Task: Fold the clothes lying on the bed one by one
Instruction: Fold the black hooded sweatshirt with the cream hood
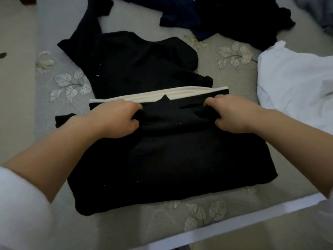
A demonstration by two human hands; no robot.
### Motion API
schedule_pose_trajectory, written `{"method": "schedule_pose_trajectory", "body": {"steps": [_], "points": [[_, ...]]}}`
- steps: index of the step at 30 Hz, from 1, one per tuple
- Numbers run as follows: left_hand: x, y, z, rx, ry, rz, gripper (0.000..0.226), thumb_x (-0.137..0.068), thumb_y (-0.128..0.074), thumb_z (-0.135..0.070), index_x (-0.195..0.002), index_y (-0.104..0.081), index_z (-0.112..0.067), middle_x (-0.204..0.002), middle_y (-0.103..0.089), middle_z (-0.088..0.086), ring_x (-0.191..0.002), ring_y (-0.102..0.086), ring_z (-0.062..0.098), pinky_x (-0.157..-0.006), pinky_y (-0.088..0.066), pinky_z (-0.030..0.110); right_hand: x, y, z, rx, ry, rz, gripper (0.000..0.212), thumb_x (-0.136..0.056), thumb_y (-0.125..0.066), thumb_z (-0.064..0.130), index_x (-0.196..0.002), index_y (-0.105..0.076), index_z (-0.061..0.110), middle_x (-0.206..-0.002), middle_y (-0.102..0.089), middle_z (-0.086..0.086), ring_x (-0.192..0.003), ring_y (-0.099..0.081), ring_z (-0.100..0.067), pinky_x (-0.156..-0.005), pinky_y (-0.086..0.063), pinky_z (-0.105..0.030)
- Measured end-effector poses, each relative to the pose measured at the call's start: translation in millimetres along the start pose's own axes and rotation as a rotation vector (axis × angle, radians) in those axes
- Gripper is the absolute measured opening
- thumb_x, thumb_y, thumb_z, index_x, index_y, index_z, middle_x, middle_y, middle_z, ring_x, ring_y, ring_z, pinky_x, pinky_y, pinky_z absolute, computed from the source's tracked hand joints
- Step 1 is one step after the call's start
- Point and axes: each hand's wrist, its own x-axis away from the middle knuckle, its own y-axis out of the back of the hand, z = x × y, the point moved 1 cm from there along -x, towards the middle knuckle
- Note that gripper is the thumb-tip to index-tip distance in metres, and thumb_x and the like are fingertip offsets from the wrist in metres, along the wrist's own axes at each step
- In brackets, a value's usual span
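Currently the bed (225, 73) carries the black top (171, 159) near its front edge, partly folded. The left hand (117, 120) and right hand (232, 116) each grip a raised pleat of it, fingers curled into the cloth.

Risks:
- An uneven pull between the hands would likely skew the fold.
- The thick fabric may spring open on release.
- The white band (162, 95) could slip out of line.

The top's far edge touches a second black garment (129, 64), which could drag along or catch in the fold. A white shirt (295, 83) lies near on the right. Navy cloth (182, 15) lies well apart.
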Motion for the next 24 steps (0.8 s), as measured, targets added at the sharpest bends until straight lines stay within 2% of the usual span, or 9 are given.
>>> {"method": "schedule_pose_trajectory", "body": {"steps": [5, 7, 9, 11, 12, 14, 17, 19, 24], "points": [[-47, 11, 25, -0.054, 0.091, -0.085, 0.033, -0.087, -0.048, -0.023, -0.119, -0.054, -0.023, -0.099, -0.060, 0.008, -0.097, -0.058, 0.032, -0.080, -0.050, 0.040, -50, 9, -5, 0.117, -0.019, -0.152, 0.041, -0.085, -0.053, 0.013, -0.125, -0.045, 0.015, -0.117, -0.054, -0.009, -0.105, -0.056, -0.033, -0.073, -0.040, -0.035], [-60, 0, 31, -0.077, 0.136, -0.201, 0.039, -0.088, -0.047, -0.021, -0.126, -0.049, -0.021, -0.115, -0.060, 0.012, -0.108, -0.055, 0.035, -0.085, -0.045, 0.043, -67, 5, -5, 0.217, -0.057, -0.253, 0.042, -0.086, -0.053, 0.012, -0.126, -0.045, 0.014, -0.121, -0.053, -0.009, -0.112, -0.053, -0.032, -0.088, -0.040, -0.042], [-61, -21, 27, -0.048, 0.089, -0.387, 0.046, -0.089, -0.045, -0.021, -0.135, -0.044, -0.017, -0.130, -0.053, 0.012, -0.122, -0.047, 0.033, -0.099, -0.039, 0.050, -72, -11, -3, 0.222, -0.107, -0.386, 0.048, -0.083, -0.059, 0.014, -0.129, -0.046, 0.011, -0.131, -0.050, -0.011, -0.124, -0.045, -0.031, -0.106, -0.026, -0.055], [-49, -46, 14, 0.023, -0.026, -0.526, 0.050, -0.092, -0.039, -0.028, -0.140, -0.042, -0.016, -0.144, -0.043, 0.012, -0.136, -0.036, 0.031, -0.108, -0.031, 0.056, -64, -34, 6, 0.068, -0.138, -0.511, 0.053, -0.084, -0.059, 0.025, -0.133, -0.047, 0.012, -0.143, -0.044, -0.012, -0.136, -0.035, -0.030, -0.109, -0.018, -0.059], [-39, -60, 6, 0.035, -0.073, -0.535, 0.052, -0.093, -0.036, -0.033, -0.142, -0.040, -0.018, -0.150, -0.036, 0.011, -0.141, -0.029, 0.029, -0.111, -0.026, 0.056, -56, -47, 12, -0.012, -0.145, -0.531, 0.055, -0.086, -0.052, 0.034, -0.138, -0.044, 0.015, -0.148, -0.039, -0.010, -0.141, -0.029, -0.028, -0.110, -0.015, -0.058], [-23, -90, -6, 0.014, -0.118, -0.436, 0.055, -0.095, -0.029, -0.043, -0.148, -0.030, -0.028, -0.158, -0.021, 0.007, -0.146, -0.013, 0.027, -0.115, -0.014, 0.054, -43, -71, 20, -0.103, -0.156, -0.441, 0.061, -0.090, -0.034, 0.050, -0.147, -0.031, 0.027, -0.158, -0.022, -0.004, -0.147, -0.010, -0.025, -0.114, -0.004, -0.054], [-24, -130, 0, -0.021, -0.037, -0.314, 0.056, -0.097, -0.017, -0.054, -0.150, -0.010, -0.041, -0.161, 0.003, 0.003, -0.146, 0.011, 0.031, -0.114, -0.001, 0.056, -41, -101, 13, -0.212, -0.275, -0.185, 0.062, -0.091, -0.014, 0.065, -0.148, 0.001, 0.048, -0.161, 0.011, 0.005, -0.146, 0.019, -0.023, -0.114, 0.013, -0.052], [-36, -143, 5, -0.021, 0.013, -0.281, 0.056, -0.096, -0.014, -0.058, -0.149, -0.004, -0.044, -0.161, 0.009, 0.002, -0.145, 0.016, 0.034, -0.113, 0.000, 0.058, -52, -113, 7, -0.300, -0.346, -0.102, 0.061, -0.092, -0.017, 0.066, -0.145, 0.009, 0.053, -0.159, 0.021, 0.007, -0.144, 0.025, -0.025, -0.115, 0.013, -0.054], [-46, -152, 2, -0.014, 0.056, -0.252, 0.057, -0.094, -0.015, -0.059, -0.148, 0.000, -0.047, -0.160, 0.013, 0.000, -0.144, 0.020, 0.032, -0.114, 0.005, 0.055, -64, -120, 7, -0.323, -0.338, -0.074, 0.061, -0.093, -0.019, 0.064, -0.144, 0.013, 0.053, -0.157, 0.025, 0.007, -0.142, 0.028, -0.028, -0.114, 0.011, -0.057]]}}
